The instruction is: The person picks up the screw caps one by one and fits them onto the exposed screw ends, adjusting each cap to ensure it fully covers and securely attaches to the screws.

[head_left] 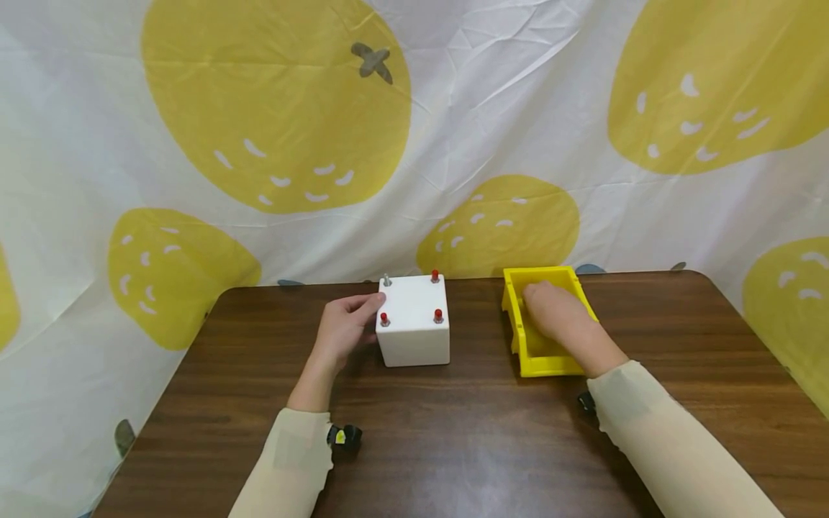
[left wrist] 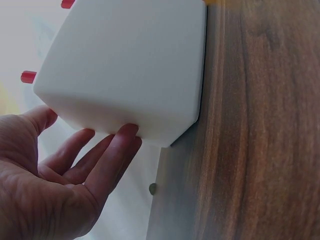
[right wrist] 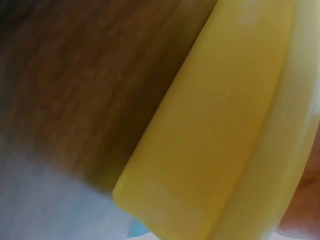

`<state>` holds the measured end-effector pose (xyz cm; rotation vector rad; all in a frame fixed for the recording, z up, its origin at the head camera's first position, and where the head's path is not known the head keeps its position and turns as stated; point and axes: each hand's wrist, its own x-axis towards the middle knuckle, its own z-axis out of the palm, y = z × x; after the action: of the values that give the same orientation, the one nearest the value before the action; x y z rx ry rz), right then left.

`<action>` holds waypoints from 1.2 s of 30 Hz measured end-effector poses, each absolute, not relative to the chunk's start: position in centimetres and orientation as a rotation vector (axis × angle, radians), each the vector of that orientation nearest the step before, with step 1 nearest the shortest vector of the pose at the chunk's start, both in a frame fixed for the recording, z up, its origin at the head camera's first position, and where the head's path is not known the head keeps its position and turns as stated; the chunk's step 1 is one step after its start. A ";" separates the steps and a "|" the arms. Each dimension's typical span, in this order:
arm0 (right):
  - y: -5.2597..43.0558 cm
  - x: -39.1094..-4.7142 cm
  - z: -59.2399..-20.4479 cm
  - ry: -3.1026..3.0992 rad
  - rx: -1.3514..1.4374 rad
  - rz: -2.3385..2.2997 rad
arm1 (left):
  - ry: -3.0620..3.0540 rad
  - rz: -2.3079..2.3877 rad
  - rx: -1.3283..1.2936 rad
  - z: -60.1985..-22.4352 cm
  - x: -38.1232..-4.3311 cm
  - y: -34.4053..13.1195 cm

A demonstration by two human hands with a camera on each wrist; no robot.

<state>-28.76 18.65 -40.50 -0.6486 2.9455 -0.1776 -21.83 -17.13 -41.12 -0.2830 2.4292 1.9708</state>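
Note:
A white box stands on the table with a metal post at each top corner. Red caps cover three posts, such as the front right post; the back left post is bare metal. My left hand rests against the box's left side, thumb by the top edge. In the left wrist view, its slightly bent fingers touch that side. To the right, my right hand reaches down into a yellow bin. Its fingers are hidden there, and the right wrist view shows mostly the bin's outer wall.
Both things stand near the back edge of a brown wooden table. Behind it hangs a white cloth printed with yellow fruit. A small black device is worn at the left wrist, another at the right.

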 end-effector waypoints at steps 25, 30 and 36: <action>18.7 -29.3 -40.9 2.954 -0.671 -0.231 | 2.406 1.992 -0.287 -41.3 -21.8 -17.1; 18.8 -29.5 -41.2 2.975 -0.672 -0.225 | 2.403 1.993 -0.295 -41.2 -21.8 -17.1; 18.9 -29.6 -41.1 2.969 -0.695 -0.217 | 2.411 1.983 -0.294 -41.1 -21.8 -17.1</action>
<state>-29.55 18.86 -41.05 -0.6954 2.9693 -0.2170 -21.80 -17.13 -41.12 -0.2944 2.4107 1.9835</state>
